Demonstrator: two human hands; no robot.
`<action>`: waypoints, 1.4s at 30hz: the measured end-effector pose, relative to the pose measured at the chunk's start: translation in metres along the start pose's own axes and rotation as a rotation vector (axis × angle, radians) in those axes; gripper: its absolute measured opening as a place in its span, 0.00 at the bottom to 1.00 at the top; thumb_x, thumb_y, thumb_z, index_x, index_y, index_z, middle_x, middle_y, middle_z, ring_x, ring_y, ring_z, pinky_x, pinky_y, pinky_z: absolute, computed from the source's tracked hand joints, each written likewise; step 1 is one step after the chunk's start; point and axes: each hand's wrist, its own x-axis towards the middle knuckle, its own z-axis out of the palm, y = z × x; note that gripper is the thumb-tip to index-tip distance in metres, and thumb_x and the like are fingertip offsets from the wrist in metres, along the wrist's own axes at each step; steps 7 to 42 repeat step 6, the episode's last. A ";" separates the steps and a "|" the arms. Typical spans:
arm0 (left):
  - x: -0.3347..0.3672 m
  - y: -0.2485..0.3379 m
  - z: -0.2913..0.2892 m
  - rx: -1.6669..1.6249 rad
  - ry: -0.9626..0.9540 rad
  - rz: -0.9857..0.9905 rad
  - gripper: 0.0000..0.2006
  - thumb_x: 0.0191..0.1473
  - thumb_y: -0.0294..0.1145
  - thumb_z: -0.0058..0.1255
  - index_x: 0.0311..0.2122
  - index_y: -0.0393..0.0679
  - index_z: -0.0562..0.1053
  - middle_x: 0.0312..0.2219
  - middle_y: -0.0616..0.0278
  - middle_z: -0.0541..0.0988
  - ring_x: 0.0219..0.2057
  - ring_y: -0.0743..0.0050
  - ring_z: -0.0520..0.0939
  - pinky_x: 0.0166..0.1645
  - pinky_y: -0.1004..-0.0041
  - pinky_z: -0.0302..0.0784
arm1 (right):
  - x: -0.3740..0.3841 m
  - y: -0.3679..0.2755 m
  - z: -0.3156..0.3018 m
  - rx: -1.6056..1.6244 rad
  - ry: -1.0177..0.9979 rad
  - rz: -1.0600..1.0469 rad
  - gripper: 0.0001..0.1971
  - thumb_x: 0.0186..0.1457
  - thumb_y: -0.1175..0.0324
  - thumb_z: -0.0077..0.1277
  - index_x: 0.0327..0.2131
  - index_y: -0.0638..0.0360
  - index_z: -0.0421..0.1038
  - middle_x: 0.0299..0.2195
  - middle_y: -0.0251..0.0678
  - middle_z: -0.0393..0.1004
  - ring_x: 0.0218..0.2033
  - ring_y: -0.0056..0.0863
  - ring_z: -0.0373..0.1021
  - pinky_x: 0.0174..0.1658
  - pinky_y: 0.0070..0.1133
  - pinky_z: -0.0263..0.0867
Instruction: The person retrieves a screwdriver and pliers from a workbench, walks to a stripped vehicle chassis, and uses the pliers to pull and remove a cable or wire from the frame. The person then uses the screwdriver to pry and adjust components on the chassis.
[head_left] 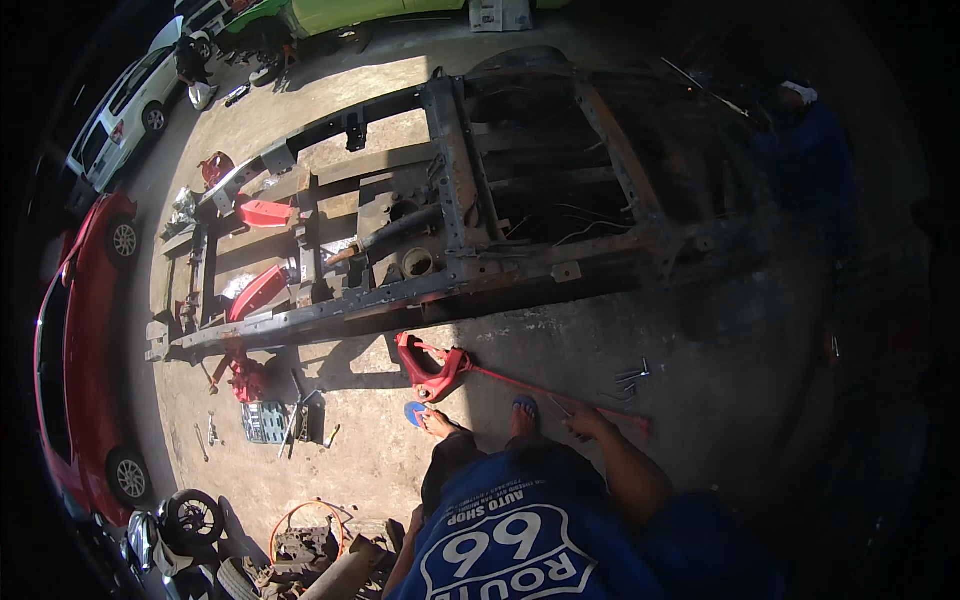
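Note:
My right hand point(590, 424) is held low in front of me, its fingers closed round a thin metal tool point(558, 406) whose kind I cannot make out. Below it on the concrete lies a long red bar point(540, 390), joined to a red forked suspension arm point(430, 378) just ahead of my feet. Of my left side only a bit of bare arm point(402, 556) shows beside my blue shirt; the fingers are hidden. Beyond the red parts, a bare vehicle chassis frame point(390, 297) stretches across, with red suspension arms point(262, 290) fitted at its left end.
Left of my feet are a socket tray point(263, 422) and wrenches point(290, 430). More small tools point(628, 378) lie to the right. A red car point(85, 350), a motorcycle wheel point(194, 516) and scrap parts point(310, 548) border the left. A person in blue point(815, 150) stands far right.

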 end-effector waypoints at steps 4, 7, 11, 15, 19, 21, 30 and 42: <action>-0.004 0.045 -0.019 0.085 0.016 0.084 0.18 0.57 0.38 0.60 0.52 0.45 0.76 0.31 0.57 0.85 0.33 0.66 0.87 0.31 0.64 0.82 | -0.031 0.047 -0.038 0.120 0.158 -0.108 0.14 0.59 0.63 0.54 0.46 0.60 0.73 0.26 0.35 0.74 0.21 0.22 0.68 0.20 0.24 0.63; -0.008 0.058 -0.020 0.107 0.028 0.090 0.19 0.57 0.38 0.61 0.52 0.45 0.76 0.31 0.57 0.85 0.33 0.65 0.87 0.31 0.64 0.82 | -0.032 0.070 -0.050 -0.005 0.153 -0.141 0.15 0.59 0.63 0.55 0.46 0.58 0.73 0.26 0.37 0.75 0.19 0.25 0.69 0.19 0.25 0.63; -0.008 0.058 -0.020 0.107 0.028 0.090 0.19 0.57 0.38 0.61 0.52 0.45 0.76 0.31 0.57 0.85 0.33 0.65 0.87 0.31 0.64 0.82 | -0.032 0.070 -0.050 -0.005 0.153 -0.141 0.15 0.59 0.63 0.55 0.46 0.58 0.73 0.26 0.37 0.75 0.19 0.25 0.69 0.19 0.25 0.63; -0.008 0.058 -0.020 0.107 0.028 0.090 0.19 0.57 0.38 0.61 0.52 0.45 0.76 0.31 0.57 0.85 0.33 0.65 0.87 0.31 0.64 0.82 | -0.032 0.070 -0.050 -0.005 0.153 -0.141 0.15 0.59 0.63 0.55 0.46 0.58 0.73 0.26 0.37 0.75 0.19 0.25 0.69 0.19 0.25 0.63; -0.008 0.058 -0.020 0.107 0.028 0.090 0.19 0.57 0.38 0.61 0.52 0.45 0.76 0.31 0.57 0.85 0.33 0.65 0.87 0.31 0.64 0.82 | -0.032 0.070 -0.050 -0.005 0.153 -0.141 0.15 0.59 0.63 0.55 0.46 0.58 0.73 0.26 0.37 0.75 0.19 0.25 0.69 0.19 0.25 0.63; -0.008 0.058 -0.020 0.107 0.028 0.090 0.19 0.57 0.38 0.61 0.52 0.45 0.76 0.31 0.57 0.85 0.33 0.65 0.87 0.31 0.64 0.82 | -0.032 0.070 -0.050 -0.005 0.153 -0.141 0.15 0.59 0.63 0.55 0.46 0.58 0.73 0.26 0.37 0.75 0.19 0.25 0.69 0.19 0.25 0.63; -0.008 0.058 -0.020 0.107 0.028 0.090 0.19 0.57 0.38 0.61 0.52 0.45 0.76 0.31 0.57 0.85 0.33 0.65 0.87 0.31 0.64 0.82 | -0.032 0.070 -0.050 -0.005 0.153 -0.141 0.15 0.59 0.63 0.55 0.46 0.58 0.73 0.26 0.37 0.75 0.19 0.25 0.69 0.19 0.25 0.63; -0.008 0.058 -0.020 0.107 0.028 0.090 0.19 0.57 0.38 0.61 0.52 0.45 0.76 0.31 0.57 0.85 0.33 0.65 0.87 0.31 0.64 0.82 | -0.032 0.070 -0.050 -0.005 0.153 -0.141 0.15 0.59 0.63 0.55 0.46 0.58 0.73 0.26 0.37 0.75 0.19 0.25 0.69 0.19 0.25 0.63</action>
